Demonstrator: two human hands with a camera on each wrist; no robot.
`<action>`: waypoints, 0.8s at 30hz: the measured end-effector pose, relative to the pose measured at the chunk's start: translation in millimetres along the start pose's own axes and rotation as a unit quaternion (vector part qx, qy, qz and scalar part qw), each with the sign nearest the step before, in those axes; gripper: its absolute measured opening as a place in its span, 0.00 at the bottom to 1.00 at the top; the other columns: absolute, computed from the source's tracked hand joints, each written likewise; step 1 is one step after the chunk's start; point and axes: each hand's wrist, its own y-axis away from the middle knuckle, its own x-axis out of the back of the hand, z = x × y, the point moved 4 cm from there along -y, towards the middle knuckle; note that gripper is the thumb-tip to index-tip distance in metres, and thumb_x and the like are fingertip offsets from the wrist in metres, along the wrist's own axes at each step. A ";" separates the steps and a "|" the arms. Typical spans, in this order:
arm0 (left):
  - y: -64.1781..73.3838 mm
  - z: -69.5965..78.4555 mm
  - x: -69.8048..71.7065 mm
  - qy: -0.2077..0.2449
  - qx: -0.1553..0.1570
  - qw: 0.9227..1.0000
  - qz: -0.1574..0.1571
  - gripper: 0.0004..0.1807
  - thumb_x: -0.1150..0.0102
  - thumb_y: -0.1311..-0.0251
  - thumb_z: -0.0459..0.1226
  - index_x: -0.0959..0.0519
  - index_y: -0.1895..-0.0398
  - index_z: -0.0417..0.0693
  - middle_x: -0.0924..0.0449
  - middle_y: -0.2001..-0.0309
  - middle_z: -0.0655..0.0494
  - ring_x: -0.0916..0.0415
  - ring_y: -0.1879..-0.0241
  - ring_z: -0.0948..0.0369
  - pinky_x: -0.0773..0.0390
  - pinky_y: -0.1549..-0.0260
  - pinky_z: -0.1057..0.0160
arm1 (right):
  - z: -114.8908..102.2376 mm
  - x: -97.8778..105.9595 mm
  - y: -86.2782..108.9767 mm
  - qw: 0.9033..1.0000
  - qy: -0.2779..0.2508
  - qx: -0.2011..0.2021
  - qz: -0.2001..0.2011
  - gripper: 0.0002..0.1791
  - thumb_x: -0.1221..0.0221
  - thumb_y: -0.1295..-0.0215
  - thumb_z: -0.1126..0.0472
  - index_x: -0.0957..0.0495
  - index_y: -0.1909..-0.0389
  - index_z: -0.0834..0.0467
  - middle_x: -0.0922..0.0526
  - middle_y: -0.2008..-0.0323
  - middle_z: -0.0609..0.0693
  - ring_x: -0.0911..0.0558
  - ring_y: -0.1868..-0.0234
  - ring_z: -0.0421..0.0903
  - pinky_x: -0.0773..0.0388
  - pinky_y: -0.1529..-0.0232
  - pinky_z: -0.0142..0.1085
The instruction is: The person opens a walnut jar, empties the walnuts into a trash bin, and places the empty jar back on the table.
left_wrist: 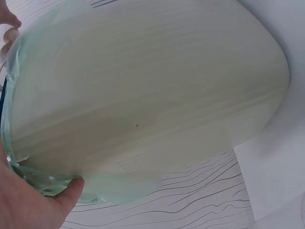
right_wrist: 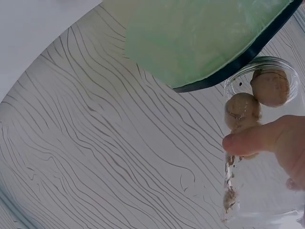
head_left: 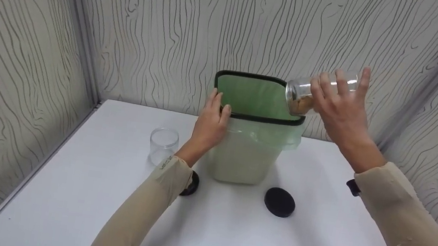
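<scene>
My right hand (head_left: pixel 343 104) grips a clear jar (right_wrist: pixel 267 186), its fingers wrapped round the side. Tipped toward the bin, the jar has its uncovered mouth right at the dark rim. Round brown walnut-like pieces (right_wrist: pixel 270 87) lie near the mouth, with dark crumbs along the wall. A pale bin (head_left: pixel 241 160) stands upright, lined with a green bag (head_left: pixel 253 93) folded over its top under a black ring (head_left: pixel 264 119). My left hand (head_left: pixel 211 122) rests against the bin's left front corner, fingers fairly straight up to the rim. Its thumb (left_wrist: pixel 71 193) touches the liner.
A second clear jar (head_left: pixel 163 147) stands uncovered on the white table (head_left: pixel 77 189), left of the bin. One black lid (head_left: pixel 280 202) lies in front of the bin; another black lid (head_left: pixel 193 183) is partly hidden by the left sleeve. Wood-patterned walls (head_left: pixel 163 33) enclose the table.
</scene>
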 end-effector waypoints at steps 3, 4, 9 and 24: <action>0.1 0.4 0.4 0.002 -0.003 1.000 0.000 0.31 0.67 0.27 0.48 0.47 0.28 0.38 0.56 0.26 0.47 0.50 0.30 0.52 0.44 0.36 0.53 | 2.2 0.2 -0.2 1.000 0.005 0.002 0.015 0.44 0.27 0.64 0.71 0.35 0.41 0.62 0.31 0.43 0.61 0.36 0.39 0.61 0.62 0.39 0.68; 0.1 0.7 0.5 0.002 -0.004 1.000 0.001 0.31 0.67 0.27 0.47 0.47 0.28 0.38 0.56 0.26 0.47 0.50 0.30 0.52 0.44 0.36 0.52 | 2.5 0.3 -0.3 1.000 0.009 0.005 0.017 0.44 0.28 0.64 0.72 0.35 0.41 0.61 0.31 0.43 0.61 0.37 0.39 0.61 0.61 0.39 0.68; 0.1 1.3 0.9 -0.002 -0.003 1.000 0.004 0.31 0.67 0.27 0.47 0.47 0.28 0.38 0.55 0.26 0.47 0.51 0.30 0.52 0.45 0.35 0.54 | 3.2 -0.7 -0.2 1.000 0.003 0.000 -0.029 0.43 0.28 0.62 0.66 0.36 0.40 0.63 0.30 0.44 0.62 0.34 0.42 0.63 0.62 0.39 0.67; 1.3 -0.2 0.9 0.001 0.000 1.000 0.000 0.31 0.67 0.27 0.48 0.47 0.28 0.38 0.56 0.26 0.47 0.51 0.30 0.52 0.45 0.35 0.54 | -2.7 -3.3 -0.2 1.000 0.011 -0.004 -0.024 0.43 0.29 0.63 0.71 0.35 0.40 0.63 0.31 0.44 0.63 0.35 0.42 0.63 0.62 0.39 0.68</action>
